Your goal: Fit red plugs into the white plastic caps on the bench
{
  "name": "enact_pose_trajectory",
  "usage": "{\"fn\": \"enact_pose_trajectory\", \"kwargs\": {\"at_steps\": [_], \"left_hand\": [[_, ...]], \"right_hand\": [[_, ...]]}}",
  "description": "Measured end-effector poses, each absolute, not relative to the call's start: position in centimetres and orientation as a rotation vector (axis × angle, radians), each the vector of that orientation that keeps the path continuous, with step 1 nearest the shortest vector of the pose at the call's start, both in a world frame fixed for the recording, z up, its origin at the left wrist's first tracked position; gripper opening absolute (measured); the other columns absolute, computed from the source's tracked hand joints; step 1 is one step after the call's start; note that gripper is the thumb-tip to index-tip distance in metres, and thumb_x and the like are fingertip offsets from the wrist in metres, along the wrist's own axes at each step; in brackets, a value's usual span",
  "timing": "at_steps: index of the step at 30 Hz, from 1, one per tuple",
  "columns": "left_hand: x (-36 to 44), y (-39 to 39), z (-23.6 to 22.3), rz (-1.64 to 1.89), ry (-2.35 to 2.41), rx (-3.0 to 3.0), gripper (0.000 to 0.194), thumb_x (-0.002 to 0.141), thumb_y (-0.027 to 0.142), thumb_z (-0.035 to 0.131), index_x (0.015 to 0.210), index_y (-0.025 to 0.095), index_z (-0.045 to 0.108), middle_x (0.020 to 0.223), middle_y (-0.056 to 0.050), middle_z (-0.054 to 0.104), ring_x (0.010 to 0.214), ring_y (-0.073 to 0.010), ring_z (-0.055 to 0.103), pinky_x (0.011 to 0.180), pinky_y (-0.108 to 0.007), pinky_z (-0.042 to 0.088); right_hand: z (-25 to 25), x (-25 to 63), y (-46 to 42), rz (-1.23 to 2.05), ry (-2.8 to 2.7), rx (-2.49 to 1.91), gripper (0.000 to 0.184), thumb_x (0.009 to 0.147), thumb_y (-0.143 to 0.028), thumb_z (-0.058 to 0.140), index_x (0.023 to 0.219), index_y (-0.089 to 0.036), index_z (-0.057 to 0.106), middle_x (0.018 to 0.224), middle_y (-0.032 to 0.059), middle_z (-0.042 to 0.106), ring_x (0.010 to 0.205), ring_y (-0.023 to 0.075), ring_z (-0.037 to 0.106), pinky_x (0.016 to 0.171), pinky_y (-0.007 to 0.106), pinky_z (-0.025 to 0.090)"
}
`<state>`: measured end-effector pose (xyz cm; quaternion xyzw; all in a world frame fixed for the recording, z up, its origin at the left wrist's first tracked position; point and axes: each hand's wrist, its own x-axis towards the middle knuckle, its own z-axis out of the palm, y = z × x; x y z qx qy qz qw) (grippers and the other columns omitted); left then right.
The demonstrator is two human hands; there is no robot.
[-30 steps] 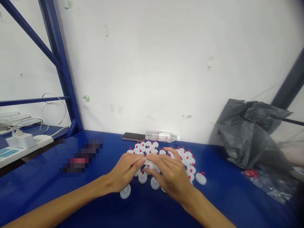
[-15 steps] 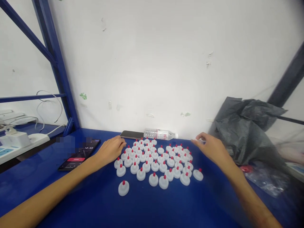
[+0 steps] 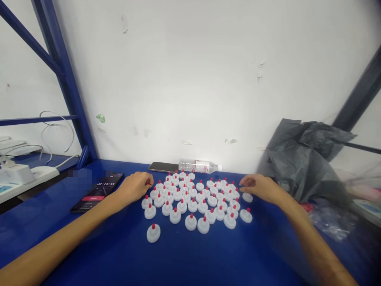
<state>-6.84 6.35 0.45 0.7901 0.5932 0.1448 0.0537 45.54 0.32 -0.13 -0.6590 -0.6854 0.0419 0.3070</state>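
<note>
Many round white caps with red tips (image 3: 193,205) stand upright in a loose cluster on the blue table (image 3: 178,258). My right hand (image 3: 262,186) is at the cluster's right edge, its fingers pinched at the top of one white cap (image 3: 247,197), which sits low at the table; its red tip is hidden by the fingers. On the left, my left hand (image 3: 135,186) rests on the table beside the cluster, fingers curled in, with nothing visible in them. One cap (image 3: 153,233) stands apart at the front left.
At the wall lie a dark phone (image 3: 163,167) and a clear plastic bottle (image 3: 199,166) on its side. Another phone (image 3: 98,191) with a timer is left of my left hand. A grey plastic bag (image 3: 303,155) and clear plastic wrap (image 3: 333,222) are at right; a power strip (image 3: 41,175) is far left.
My hands came together over the cluster, then parted to either side. My right hand carried a white cap to the right and has lowered it to the table.
</note>
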Motion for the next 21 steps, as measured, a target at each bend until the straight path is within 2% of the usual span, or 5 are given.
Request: {"fn": "enact_pose_trajectory", "kwargs": {"at_steps": [3, 7, 13, 17, 21], "left_hand": [[-6.7, 6.0, 0.5, 0.436, 1.812, 2.387, 0.019, 0.096, 0.01, 0.077, 0.093, 0.027, 0.085, 0.103, -0.005, 0.093, 0.098, -0.031, 0.084, 0.08, -0.034, 0.045], [-6.5, 5.7, 0.8, 0.416, 1.796, 2.375, 0.021, 0.1, 0.009, 0.078, 0.092, 0.027, 0.084, 0.106, -0.006, 0.095, 0.099, -0.0308, 0.086, 0.08, -0.035, 0.044], [-6.1, 5.3, 1.3, 0.441, 1.774, 2.349, 0.016, 0.102, 0.012, 0.081, 0.095, 0.026, 0.085, 0.1, -0.005, 0.094, 0.092, -0.0295, 0.085, 0.078, -0.034, 0.044], [-5.8, 4.8, 2.1, 0.522, 1.819, 2.361, 0.02, 0.111, 0.019, 0.069, 0.101, 0.024, 0.085, 0.103, -0.009, 0.094, 0.095, -0.0308, 0.083, 0.081, -0.036, 0.046], [-5.2, 4.1, 2.2, 0.855, 1.769, 2.52, 0.023, 0.117, 0.024, 0.061, 0.107, 0.024, 0.082, 0.107, -0.01, 0.091, 0.103, -0.0324, 0.079, 0.088, -0.039, 0.055]], "right_hand": [[0.3, 44.9, 0.1, 0.329, -1.871, -1.69, 0.025, 0.073, -0.012, 0.093, 0.09, -0.03, 0.099, 0.085, 0.0035, 0.096, 0.077, 0.026, 0.092, 0.068, 0.03, 0.067], [0.7, 44.5, 0.1, 0.515, -1.956, -1.614, 0.009, 0.083, -0.037, 0.099, 0.088, -0.029, 0.097, 0.077, 0.0042, 0.092, 0.065, 0.0263, 0.086, 0.063, 0.033, 0.063], [2.6, 45.0, -0.5, 0.396, -1.85, -1.56, 0.032, 0.098, -0.059, 0.093, 0.084, -0.03, 0.092, 0.088, 0.0104, 0.096, 0.085, 0.0312, 0.093, 0.078, 0.039, 0.068], [3.2, 42.5, -1.0, 0.356, -1.578, -1.539, 0.025, 0.113, -0.05, 0.077, 0.102, -0.028, 0.084, 0.103, 0.0131, 0.097, 0.087, 0.0317, 0.094, 0.078, 0.042, 0.068], [2.0, 37.4, -1.3, 0.148, -1.704, -1.405, 0.012, 0.107, -0.039, 0.08, 0.106, -0.029, 0.085, 0.105, 0.0095, 0.096, 0.094, 0.034, 0.095, 0.087, 0.045, 0.076]]}}
